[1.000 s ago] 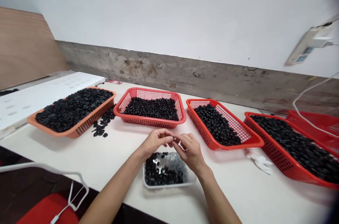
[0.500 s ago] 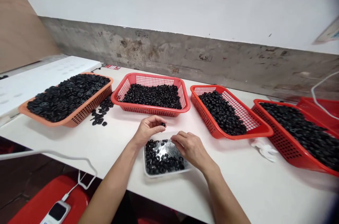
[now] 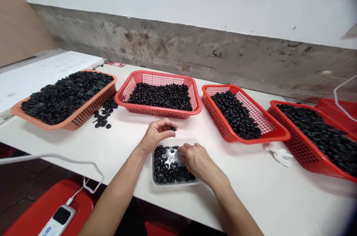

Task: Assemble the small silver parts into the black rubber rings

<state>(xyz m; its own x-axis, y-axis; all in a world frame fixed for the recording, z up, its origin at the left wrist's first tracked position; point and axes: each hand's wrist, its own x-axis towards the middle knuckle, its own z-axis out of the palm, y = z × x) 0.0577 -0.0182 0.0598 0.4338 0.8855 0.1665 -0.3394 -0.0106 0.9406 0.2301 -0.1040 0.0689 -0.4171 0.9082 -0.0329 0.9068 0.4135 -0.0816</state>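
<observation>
A small clear tray of black rubber rings sits on the white table near its front edge. My left hand hovers just above the tray's far left corner, fingers pinched on a small black ring. My right hand reaches down into the tray, fingers curled among the rings; what they hold, if anything, is hidden.
Several baskets of black rings line the back: an orange basket at left, then red baskets. Loose rings lie between the first two. A white scrap lies at right. A red stool with a phone stands below.
My hands have parted: the left keeps a ring pinched above the tray, the right has dropped into the tray. The view has tilted downward.
</observation>
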